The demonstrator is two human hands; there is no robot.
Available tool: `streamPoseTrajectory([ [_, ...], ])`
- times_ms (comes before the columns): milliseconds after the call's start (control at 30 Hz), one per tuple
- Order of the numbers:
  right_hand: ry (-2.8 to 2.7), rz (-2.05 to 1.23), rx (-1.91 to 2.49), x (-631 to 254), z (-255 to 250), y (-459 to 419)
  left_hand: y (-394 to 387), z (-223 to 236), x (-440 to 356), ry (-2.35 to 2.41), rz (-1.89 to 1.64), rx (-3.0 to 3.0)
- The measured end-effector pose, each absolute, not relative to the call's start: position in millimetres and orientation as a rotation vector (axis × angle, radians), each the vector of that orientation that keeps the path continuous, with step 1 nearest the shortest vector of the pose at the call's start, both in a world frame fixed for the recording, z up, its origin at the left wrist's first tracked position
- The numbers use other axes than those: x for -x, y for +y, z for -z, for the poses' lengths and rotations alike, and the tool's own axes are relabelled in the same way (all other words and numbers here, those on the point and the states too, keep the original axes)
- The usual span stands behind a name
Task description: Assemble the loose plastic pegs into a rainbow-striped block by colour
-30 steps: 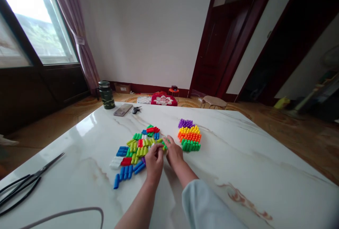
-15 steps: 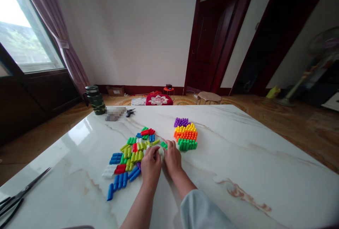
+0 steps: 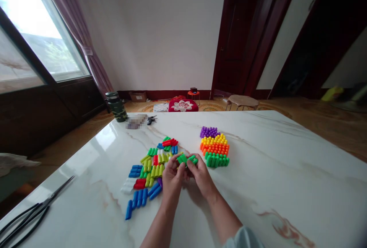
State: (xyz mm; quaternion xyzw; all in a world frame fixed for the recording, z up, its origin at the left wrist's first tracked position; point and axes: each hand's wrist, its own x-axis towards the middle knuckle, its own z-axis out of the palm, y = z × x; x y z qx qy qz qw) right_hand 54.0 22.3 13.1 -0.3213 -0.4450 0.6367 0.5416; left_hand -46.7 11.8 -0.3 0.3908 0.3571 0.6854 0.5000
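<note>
My left hand (image 3: 174, 171) is closed on some green plastic pieces (image 3: 181, 159), its thumb lying over them. Close beside it, my right hand (image 3: 201, 173) pinches more green plastic pieces (image 3: 192, 159), small rounded tubes. Both hands are held together above the table; whether the two green groups are joined I cannot tell. To the right of my right hand stands a block of upright green pieces (image 3: 217, 160), with orange pieces (image 3: 215, 148), yellow pieces (image 3: 220, 139) and purple pieces (image 3: 209, 131) in rows behind it. Left of my hands lie yellow-green pieces (image 3: 157, 171) and blue pieces (image 3: 140, 198).
Black-handled scissors (image 3: 43, 206) lie at the left of the white marble-patterned table (image 3: 258, 198). A camouflage flask (image 3: 116, 107), a blurred-out item (image 3: 136, 121) and a dark clipper-like tool (image 3: 150, 120) stand or lie at the far left edge. A stool (image 3: 242, 101) is beyond the table.
My hands have turned and lifted, so green pieces now show between the fingers of both. Fewer green pieces lie on the table by them. The whole view has shifted slightly left.
</note>
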Motion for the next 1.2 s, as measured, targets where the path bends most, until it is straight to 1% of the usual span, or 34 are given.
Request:
streamPoseTrajectory([
  [200, -1.184, -1.391, 0.914, -57.2, -9.4, 25.9, 12.5, -7.8, 59.3, 0.852, -1.76, -0.625],
  [333, -1.196, -1.476, 0.876, -56.5, -8.3, 23.0, 14.0, -9.4, 63.6, 0.731, -1.746, -0.47],
  [400, -1.209, -1.501, 0.843, -56.2, -9.5, 22.4, 14.2, -9.8, 63.7, 0.704, -1.752, -0.475],
  [567, -1.306, -1.352, 0.924, -59.6, -14.1, 25.4, 13.1, -10.4, 64.3, 0.771, -1.738, -0.612],
  [800, -1.139, -1.358, 0.929, -63.0, -14.3, 26.6, 13.9, -7.9, 63.8, 0.855, -1.715, -0.721],
  [1000, -1.095, -1.229, 0.919, -66.5, -17.3, 27.1, 14.4, -7.8, 62.8, 0.829, -1.627, -0.687],
  [1200, -0.973, -1.199, 0.88, -64.2, -19.4, 26.3, 13.4, -11.5, 61.2, 0.826, -1.61, -0.671],
])
